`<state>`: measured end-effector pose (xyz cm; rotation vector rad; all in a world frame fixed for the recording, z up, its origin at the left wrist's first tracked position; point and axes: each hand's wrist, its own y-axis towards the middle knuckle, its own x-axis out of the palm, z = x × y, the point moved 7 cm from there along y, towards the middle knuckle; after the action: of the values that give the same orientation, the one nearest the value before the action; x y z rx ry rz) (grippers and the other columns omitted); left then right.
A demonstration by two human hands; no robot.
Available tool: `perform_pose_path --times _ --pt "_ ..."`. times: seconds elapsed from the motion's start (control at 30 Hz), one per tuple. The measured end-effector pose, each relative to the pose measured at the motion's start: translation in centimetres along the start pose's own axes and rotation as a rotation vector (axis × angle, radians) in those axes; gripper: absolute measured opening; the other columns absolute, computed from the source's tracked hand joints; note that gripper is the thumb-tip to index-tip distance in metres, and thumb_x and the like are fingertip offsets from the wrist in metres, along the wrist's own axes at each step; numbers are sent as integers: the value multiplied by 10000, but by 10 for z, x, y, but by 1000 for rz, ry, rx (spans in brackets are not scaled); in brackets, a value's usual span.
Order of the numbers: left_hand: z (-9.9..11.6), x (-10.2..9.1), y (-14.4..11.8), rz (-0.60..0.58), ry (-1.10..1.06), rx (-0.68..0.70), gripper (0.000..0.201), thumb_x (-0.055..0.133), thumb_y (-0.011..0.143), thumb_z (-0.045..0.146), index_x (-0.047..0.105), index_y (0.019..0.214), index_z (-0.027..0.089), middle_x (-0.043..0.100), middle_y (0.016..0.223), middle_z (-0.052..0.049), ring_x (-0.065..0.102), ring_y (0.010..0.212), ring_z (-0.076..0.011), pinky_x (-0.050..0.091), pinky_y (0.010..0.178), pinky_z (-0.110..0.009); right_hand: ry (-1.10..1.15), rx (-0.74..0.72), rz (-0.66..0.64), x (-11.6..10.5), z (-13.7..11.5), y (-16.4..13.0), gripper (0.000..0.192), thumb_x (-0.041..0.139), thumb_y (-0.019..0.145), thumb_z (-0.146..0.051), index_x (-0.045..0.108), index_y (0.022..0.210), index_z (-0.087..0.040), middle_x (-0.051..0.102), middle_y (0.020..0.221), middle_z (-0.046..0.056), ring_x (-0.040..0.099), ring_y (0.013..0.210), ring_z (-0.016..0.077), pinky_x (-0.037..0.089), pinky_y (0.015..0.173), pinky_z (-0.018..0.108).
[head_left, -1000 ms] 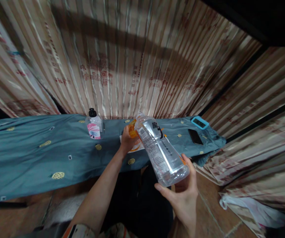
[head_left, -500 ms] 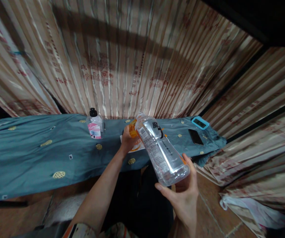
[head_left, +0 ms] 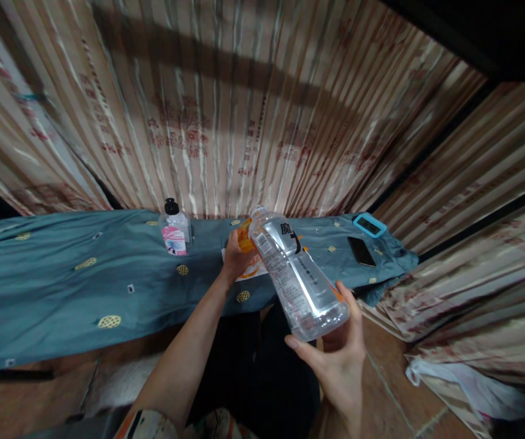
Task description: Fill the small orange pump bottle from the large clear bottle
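Note:
My right hand [head_left: 335, 360] grips the base of a large clear plastic bottle [head_left: 296, 277], thumb on one side and fingers on the other. The bottle is tilted, its neck pointing away to the upper left and its base towards me. Black characters, fine print and a barcode show on its side. My left hand [head_left: 235, 256] is closed around an orange, see-through thing [head_left: 244, 236] right at the bottle's neck; its kind is partly hidden by my fingers and the bottle. Beneath them lies a white sheet with orange print [head_left: 253, 269], partly covered.
A clear bottle with black cap and pink label [head_left: 174, 235] stands left on the blue-green cloth [head_left: 61, 292]. At the right lie a dark phone [head_left: 361, 251] and a blue-framed digital clock [head_left: 369, 225]. Patterned curtains [head_left: 225, 122] hang behind; a white plastic bag [head_left: 467, 384] lies on the floor.
Hardly anything differs. Both hands keep the bottle and the orange thing in nearly the same position; the view has shifted very slightly.

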<state>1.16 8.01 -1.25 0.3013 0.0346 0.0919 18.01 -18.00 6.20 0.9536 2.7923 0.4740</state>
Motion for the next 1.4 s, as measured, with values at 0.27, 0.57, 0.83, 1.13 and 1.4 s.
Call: perform_pose_path --times 0.27,0.57,0.83,1.13,1.4 --pt "1 0 -1 0 10 -50 470 915 625 219 627 997 225 673 1005 -35 667 942 -222 550 879 -387 -10 6 -3 2 -1 0 1069 1022 569 -405 506 1500 -303 506 1601 119 533 1433 362 504 1122 498" --pt "3 1 -2 -6 4 -62 509 931 605 235 630 1015 223 679 1013 -36 673 938 -222 561 875 -393 43 44 7 2 3 -1 1118 1036 543 -357 483 1512 -302 545 1537 107 622 1284 312 564 970 402" --pt "5 -1 -4 -11 10 -30 471 916 624 260 626 994 231 681 1012 -35 676 980 -230 565 901 -391 65 -31 -16 4 -2 1 940 1029 567 -296 575 1390 -311 604 1431 47 620 1257 244 545 953 302" --pt "4 0 -3 -17 14 -34 460 904 637 289 623 998 240 669 1008 -36 657 942 -218 538 867 -376 8 -40 -23 4 -5 1 990 1017 592 -344 527 1448 -260 540 1532 130 595 1333 306 560 1004 378" --pt "2 -1 -2 -6 -1 -11 483 912 627 340 608 989 240 676 990 -27 654 928 -211 534 853 -363 -2 -16 -25 3 -3 1 995 1020 582 -364 523 1438 -267 543 1539 136 587 1357 334 553 1045 424"
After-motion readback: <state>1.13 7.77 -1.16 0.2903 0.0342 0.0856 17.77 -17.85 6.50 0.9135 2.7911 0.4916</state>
